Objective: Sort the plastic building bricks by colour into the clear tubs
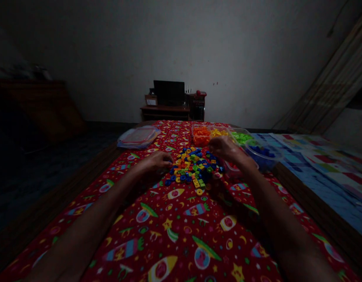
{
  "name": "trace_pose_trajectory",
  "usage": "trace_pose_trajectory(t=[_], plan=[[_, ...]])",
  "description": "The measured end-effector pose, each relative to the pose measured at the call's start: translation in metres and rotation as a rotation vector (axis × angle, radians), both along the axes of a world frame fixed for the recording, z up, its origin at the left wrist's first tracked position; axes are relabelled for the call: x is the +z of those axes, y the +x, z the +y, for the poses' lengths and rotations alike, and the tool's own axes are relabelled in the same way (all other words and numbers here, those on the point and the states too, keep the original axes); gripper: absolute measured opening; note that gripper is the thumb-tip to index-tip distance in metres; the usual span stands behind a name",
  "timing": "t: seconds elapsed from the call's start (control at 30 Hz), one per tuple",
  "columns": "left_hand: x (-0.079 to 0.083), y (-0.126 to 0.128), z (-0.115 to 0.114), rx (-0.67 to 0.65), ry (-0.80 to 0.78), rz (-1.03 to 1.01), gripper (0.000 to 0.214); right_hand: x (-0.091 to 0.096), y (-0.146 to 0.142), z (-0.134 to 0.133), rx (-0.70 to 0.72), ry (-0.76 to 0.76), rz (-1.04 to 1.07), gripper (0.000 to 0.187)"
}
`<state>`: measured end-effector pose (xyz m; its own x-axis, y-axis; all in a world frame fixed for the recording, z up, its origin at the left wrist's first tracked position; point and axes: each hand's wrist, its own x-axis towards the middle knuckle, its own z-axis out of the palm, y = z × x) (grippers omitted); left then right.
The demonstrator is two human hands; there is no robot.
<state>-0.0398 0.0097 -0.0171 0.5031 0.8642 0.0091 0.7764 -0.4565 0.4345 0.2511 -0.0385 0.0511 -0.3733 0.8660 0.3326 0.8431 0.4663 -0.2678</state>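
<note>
A pile of small plastic pieces (192,168) in blue, yellow, orange and green lies on a red cloth with a rocket print (175,227). My left hand (157,161) rests at the pile's left edge, fingers curled down onto the pieces. My right hand (224,148) hovers at the pile's far right, fingers bent and pinched; what it holds, if anything, is too small to name. Behind the pile stand clear tubs: one with orange pieces (200,136), one with yellow (218,132), one with green (242,137), one with blue (261,153).
A stack of clear lids (138,137) lies at the far left of the cloth. A bed with a checked blue sheet (321,172) adjoins on the right. A low wooden cabinet with a dark screen (171,100) stands against the far wall. The room is dim.
</note>
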Motion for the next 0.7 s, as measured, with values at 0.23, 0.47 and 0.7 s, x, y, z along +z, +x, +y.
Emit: trace_pose_trajectory(t=[0.23,0.47,0.7], plan=[[-0.011,0.001,-0.017,-0.035,0.016,0.046,0.041,-0.070,-0.063,-0.017,0.256,0.019,-0.221,0.015],[-0.014,0.009,-0.029,-0.036,0.115,0.077,0.039,-0.090,-0.061,-0.015,0.269,0.031,-0.208,0.013],[-0.016,0.003,-0.021,-0.033,0.153,0.071,0.030,-0.068,-0.057,-0.008,0.263,-0.058,-0.095,0.006]])
